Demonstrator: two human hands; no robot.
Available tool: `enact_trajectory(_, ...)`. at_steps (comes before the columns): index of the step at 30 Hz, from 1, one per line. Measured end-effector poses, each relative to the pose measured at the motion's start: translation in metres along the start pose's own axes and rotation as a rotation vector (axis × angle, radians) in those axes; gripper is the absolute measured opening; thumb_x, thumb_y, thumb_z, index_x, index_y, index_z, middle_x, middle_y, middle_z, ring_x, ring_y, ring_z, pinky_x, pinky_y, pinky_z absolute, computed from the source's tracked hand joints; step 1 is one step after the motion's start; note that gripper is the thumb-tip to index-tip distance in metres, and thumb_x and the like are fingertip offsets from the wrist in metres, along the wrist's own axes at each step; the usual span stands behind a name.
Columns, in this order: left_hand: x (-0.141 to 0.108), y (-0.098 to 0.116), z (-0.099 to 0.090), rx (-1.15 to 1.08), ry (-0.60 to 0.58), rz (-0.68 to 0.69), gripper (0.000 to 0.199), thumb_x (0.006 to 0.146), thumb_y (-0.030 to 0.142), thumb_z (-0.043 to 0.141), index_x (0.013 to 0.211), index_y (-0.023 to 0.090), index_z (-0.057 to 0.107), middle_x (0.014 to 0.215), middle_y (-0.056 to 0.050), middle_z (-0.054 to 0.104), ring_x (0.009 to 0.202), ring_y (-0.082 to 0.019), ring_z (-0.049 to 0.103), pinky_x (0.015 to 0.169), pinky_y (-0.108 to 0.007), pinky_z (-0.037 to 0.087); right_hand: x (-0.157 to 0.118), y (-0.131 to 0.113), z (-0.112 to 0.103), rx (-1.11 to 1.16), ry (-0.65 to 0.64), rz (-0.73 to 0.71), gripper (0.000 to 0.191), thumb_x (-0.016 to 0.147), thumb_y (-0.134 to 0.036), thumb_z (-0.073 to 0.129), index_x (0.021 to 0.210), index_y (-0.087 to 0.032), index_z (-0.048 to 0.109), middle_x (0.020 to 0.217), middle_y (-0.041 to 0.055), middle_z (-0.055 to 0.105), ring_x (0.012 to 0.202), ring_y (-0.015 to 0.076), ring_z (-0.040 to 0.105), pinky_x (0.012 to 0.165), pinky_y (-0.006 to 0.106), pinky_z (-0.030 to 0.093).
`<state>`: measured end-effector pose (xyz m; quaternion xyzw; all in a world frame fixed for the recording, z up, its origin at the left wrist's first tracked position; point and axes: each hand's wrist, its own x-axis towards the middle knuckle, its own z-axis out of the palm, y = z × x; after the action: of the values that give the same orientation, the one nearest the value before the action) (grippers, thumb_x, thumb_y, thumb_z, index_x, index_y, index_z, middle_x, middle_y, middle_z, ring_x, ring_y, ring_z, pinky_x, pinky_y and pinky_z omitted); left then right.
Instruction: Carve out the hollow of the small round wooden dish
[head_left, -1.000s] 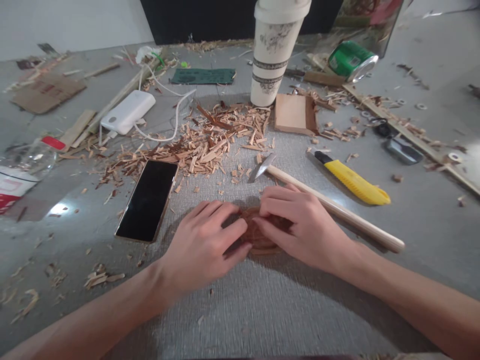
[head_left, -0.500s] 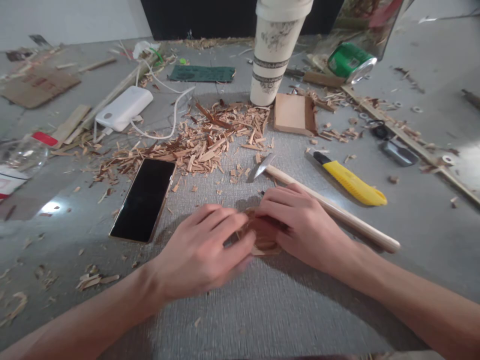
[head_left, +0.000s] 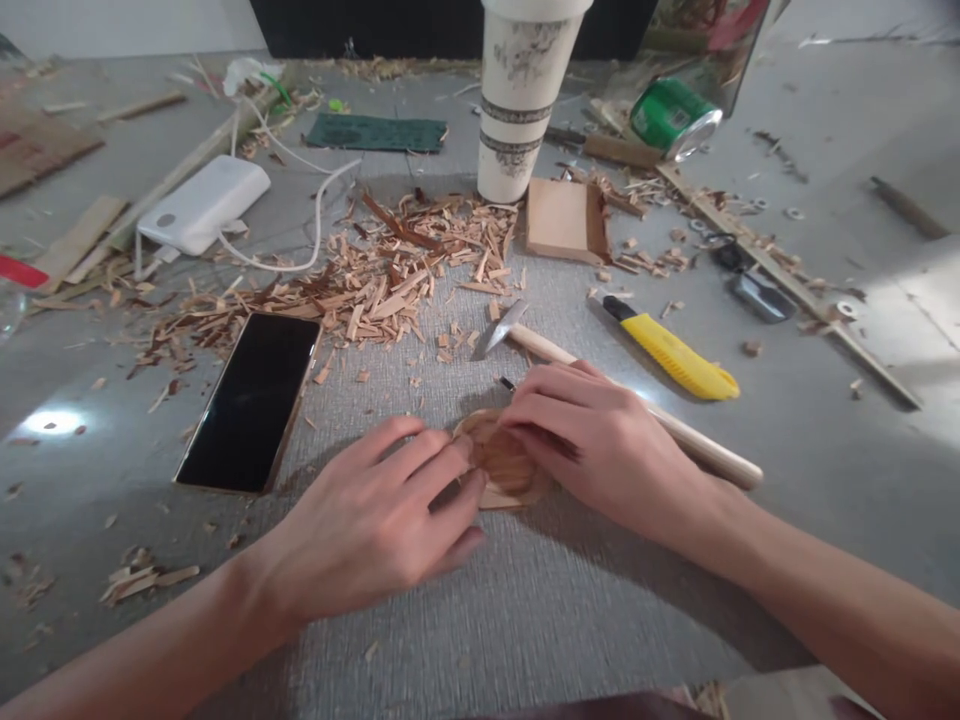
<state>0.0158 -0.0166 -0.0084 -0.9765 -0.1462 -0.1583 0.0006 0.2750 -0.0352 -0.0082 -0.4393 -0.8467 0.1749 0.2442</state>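
Note:
A small wooden piece (head_left: 508, 468) with a round carved hollow lies on the grey textured mat (head_left: 420, 640), between my two hands. My left hand (head_left: 397, 505) touches its left rim with bent fingers and thumb, gripping the edge. On the right side, my right hand (head_left: 600, 430) has its fingers curled together over the rim. A short dark tip (head_left: 507, 383) shows just beyond those fingers; whether it belongs to something in the hand is hidden. Behind the right hand lies a hammer (head_left: 705, 448), its handle partly covered by the hand.
A black phone (head_left: 251, 405) lies left of my left hand. Wood shavings (head_left: 390, 290) are heaped behind it. A yellow utility knife (head_left: 679, 355) is at the right. Farther back are a paper cup (head_left: 517, 110), a cardboard tray (head_left: 559, 220), a green can (head_left: 671, 115) and a white power bank (head_left: 206, 205).
The whole view has shifted, so things on the table sit farther left. My hands are slightly farther apart, and more of the carved hollow shows between them.

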Motion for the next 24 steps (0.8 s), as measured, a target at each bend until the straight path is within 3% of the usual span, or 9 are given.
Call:
enact_trajectory(10,0.0,-0.002,-0.001,-0.001,-0.003,-0.017,0.026,0.109,0.032,0.057,0.112,0.014,0.075,0.114,-0.011,0.075,0.104,-0.028,0.067,0.091,-0.046,0.056,-0.003,0.001,-0.002,0.056,0.044,0.115,0.011,0.105,-0.015,0.058,0.098,-0.018,0.066,0.096,0.0047,0.065,0.085,0.0164,0.059,0.075,0.032,0.047)
enact_trajectory(17,0.001,-0.001,0.002,-0.047,-0.032,0.012,0.023,0.109,0.028,0.058,0.112,0.012,0.073,0.139,-0.015,0.072,0.126,-0.031,0.066,0.102,-0.048,0.056,-0.007,0.005,-0.011,0.131,-0.052,0.167,0.008,0.101,-0.015,0.064,0.097,-0.02,0.068,0.095,0.0038,0.067,0.083,0.0161,0.061,0.074,0.032,0.048)
enact_trajectory(24,0.0,0.001,0.002,-0.037,-0.026,-0.002,0.019,0.105,0.025,0.061,0.114,0.014,0.074,0.139,-0.021,0.07,0.124,-0.034,0.067,0.101,-0.05,0.06,-0.008,0.01,-0.021,0.164,-0.148,0.267,0.016,0.09,-0.016,0.078,0.101,-0.022,0.068,0.094,-0.0007,0.067,0.077,0.0132,0.059,0.069,0.028,0.046)
